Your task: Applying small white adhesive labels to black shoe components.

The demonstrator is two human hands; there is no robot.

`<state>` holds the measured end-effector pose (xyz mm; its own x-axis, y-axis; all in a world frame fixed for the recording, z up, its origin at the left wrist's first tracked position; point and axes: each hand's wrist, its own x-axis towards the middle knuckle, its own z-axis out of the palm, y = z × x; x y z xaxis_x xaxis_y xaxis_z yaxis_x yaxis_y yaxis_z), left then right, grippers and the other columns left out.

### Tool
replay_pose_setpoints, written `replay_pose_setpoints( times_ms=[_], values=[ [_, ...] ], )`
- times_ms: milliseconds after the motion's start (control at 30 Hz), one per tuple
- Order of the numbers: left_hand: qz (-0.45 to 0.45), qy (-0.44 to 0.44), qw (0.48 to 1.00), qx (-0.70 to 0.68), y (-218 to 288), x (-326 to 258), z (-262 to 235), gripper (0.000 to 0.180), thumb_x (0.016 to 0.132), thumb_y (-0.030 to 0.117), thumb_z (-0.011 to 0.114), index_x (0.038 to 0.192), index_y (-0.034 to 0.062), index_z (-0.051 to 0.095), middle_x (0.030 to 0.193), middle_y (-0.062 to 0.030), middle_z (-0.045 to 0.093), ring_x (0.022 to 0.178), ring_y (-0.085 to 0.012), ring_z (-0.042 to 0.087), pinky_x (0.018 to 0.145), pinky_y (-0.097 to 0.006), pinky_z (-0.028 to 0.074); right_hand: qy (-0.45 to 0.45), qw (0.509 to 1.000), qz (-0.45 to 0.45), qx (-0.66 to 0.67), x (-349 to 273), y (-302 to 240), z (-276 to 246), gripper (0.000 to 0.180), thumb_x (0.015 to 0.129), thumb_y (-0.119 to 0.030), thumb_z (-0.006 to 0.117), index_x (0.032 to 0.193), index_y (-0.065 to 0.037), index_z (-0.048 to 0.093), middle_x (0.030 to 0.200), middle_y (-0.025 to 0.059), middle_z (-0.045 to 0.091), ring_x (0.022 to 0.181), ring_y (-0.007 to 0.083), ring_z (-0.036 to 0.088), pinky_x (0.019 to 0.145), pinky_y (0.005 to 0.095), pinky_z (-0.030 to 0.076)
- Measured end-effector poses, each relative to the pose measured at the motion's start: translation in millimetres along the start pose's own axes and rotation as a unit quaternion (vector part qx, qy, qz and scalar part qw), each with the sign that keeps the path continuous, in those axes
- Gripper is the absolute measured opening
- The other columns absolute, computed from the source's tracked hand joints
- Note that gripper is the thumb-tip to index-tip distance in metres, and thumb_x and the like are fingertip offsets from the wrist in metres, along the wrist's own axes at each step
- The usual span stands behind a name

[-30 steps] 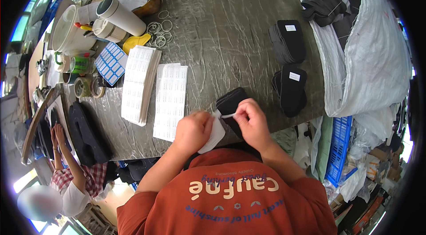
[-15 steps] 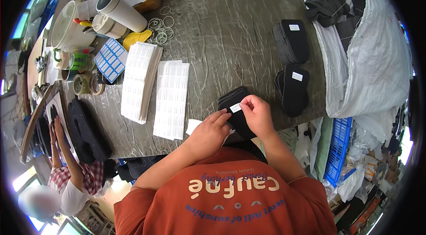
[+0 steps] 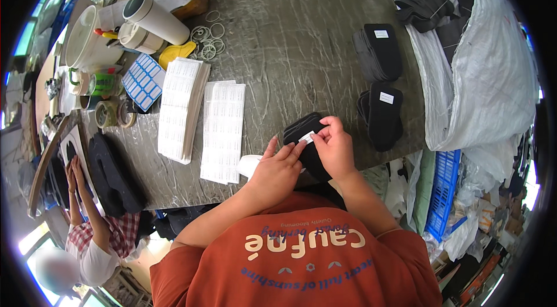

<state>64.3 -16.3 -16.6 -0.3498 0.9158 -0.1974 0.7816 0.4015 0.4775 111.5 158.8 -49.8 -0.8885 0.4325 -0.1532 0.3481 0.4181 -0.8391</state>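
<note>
A stack of black insole-shaped pads [image 3: 311, 159] lies at the table's near edge in front of me. On its top piece is a small white label [image 3: 307, 137], pinched at its right end between the thumb and finger of my right hand [image 3: 335, 149]. My left hand [image 3: 276, 174] rests at the stack's left side with fingers stretched out, one fingertip touching the label's left end. A piece of white paper [image 3: 249, 165] shows from beneath the left hand; most of it is hidden.
Two labelled black stacks [image 3: 384, 51] [image 3: 383, 115] stand right, beside a white woven sack [image 3: 487, 75] holding black pieces. Printed label sheets [image 3: 223, 133] lie left, near a tumbler [image 3: 156, 18], rubber bands [image 3: 209, 40] and tape rolls [image 3: 106, 114]. Another person's hands [image 3: 75, 173] are far left.
My left hand's fingers have spread, with one finger lifted away from the others. The right hand still pinches the label, its fingers slightly higher. The view has shifted a little.
</note>
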Motion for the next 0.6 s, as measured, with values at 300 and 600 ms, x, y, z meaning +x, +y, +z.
replay_pose_setpoints(
  times_ms=[300,600],
  values=[
    [-0.014,0.020,1.000,0.005,0.4,6.9,2.1,0.019,0.081,0.013,0.055,0.093,0.0005,0.064,0.144,-0.0147,0.044,0.124,-0.0296,0.047,0.109,-0.057,0.029,0.044,0.993,-0.012,-0.109,6.9,-2.7,-0.2,0.032,0.077,-0.005,0.072,0.103,-0.004,0.053,0.074,0.0125,0.063,0.074,0.0332,0.063,0.067,0.0413,0.050],
    [0.019,0.011,0.995,-0.096,-16.1,-2.6,-5.2,0.014,0.083,0.011,0.059,0.089,-0.0001,0.065,0.141,-0.0141,0.049,0.127,-0.0331,0.045,0.106,-0.048,0.035,0.049,0.996,-0.054,-0.053,9.5,13.0,-16.7,0.015,0.083,-0.001,0.065,0.085,-0.002,0.050,0.067,0.0138,0.055,0.059,0.0267,0.053,0.059,0.0342,0.045]
  ],
)
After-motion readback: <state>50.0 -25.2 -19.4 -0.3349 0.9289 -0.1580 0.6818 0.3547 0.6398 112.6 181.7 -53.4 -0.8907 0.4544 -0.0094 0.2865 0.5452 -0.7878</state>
